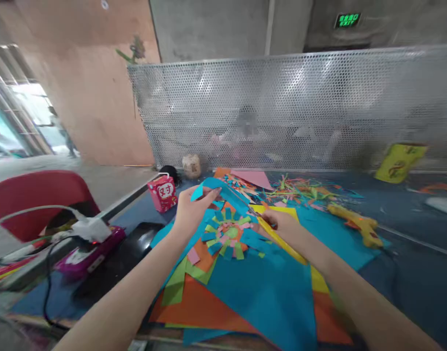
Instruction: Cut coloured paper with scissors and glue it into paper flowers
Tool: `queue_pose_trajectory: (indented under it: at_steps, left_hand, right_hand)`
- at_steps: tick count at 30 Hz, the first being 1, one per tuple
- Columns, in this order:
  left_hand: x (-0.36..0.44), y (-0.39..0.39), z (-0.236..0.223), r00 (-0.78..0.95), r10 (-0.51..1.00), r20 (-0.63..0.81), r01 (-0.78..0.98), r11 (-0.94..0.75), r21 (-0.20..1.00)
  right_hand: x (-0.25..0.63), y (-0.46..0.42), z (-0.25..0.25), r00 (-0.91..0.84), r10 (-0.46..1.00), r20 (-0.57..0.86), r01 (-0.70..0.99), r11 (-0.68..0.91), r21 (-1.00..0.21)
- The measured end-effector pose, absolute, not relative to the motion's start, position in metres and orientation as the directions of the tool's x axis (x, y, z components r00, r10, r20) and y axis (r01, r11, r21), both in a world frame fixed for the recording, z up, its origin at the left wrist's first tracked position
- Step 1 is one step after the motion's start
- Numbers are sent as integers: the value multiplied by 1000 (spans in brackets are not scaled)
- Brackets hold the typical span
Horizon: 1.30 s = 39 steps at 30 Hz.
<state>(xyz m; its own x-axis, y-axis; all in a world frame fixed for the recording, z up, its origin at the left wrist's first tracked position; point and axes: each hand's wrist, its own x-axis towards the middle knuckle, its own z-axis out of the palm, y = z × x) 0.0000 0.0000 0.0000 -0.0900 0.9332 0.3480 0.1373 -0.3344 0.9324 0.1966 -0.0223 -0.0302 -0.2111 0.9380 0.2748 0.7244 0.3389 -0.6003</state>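
Note:
My left hand (194, 209) pinches a strip of blue paper (228, 196) and holds it up above the table. In my right hand (281, 224) is a pair of yellow-handled scissors (283, 241), its blades angled up and left against the strip's right end. How far the blades are parted is too blurred to tell. Below both hands a layered paper flower (230, 235) of blue, green, orange and pink pieces lies on coloured sheets. A large blue sheet (263, 287) covers orange, green and yellow ones.
A yellow glue gun (357, 224) lies at the right, near a heap of paper shreds (300, 187). On the left are a red drink carton (162, 193), a black tablet-like slab (117, 263) and a purple power strip (89, 253) with cables. A perforated metal screen (281, 112) stands behind.

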Motion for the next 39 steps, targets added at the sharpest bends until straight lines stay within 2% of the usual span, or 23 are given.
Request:
queue_pose_trajectory:
  at_steps: [11,18,23,31,37,39]
  left_hand:
    - [2,4,-3,-29,964,266,2,-266,964]
    - [5,-1,0,40,973,229,17,-230,973]
    - [5,0,-4,108,967,231,-67,-224,972]
    - [3,3,-7,169,978,120,-128,-99,987]
    - [7,-1,-4,188,979,81,-96,-64,993]
    - [6,-1,-3,191,979,71,-86,-55,995]
  right_hand:
    - [203,-19,-43,-170,957,236,760,279,-587]
    - [205,-13,-49,-224,934,278,714,352,-605]
    - [206,-10,-54,-206,932,297,724,349,-595]
    - [203,-15,-52,-221,942,254,684,335,-648]
    - [206,-13,-51,-238,932,272,758,353,-548]
    - [207,-9,-56,-226,935,273,760,345,-551]
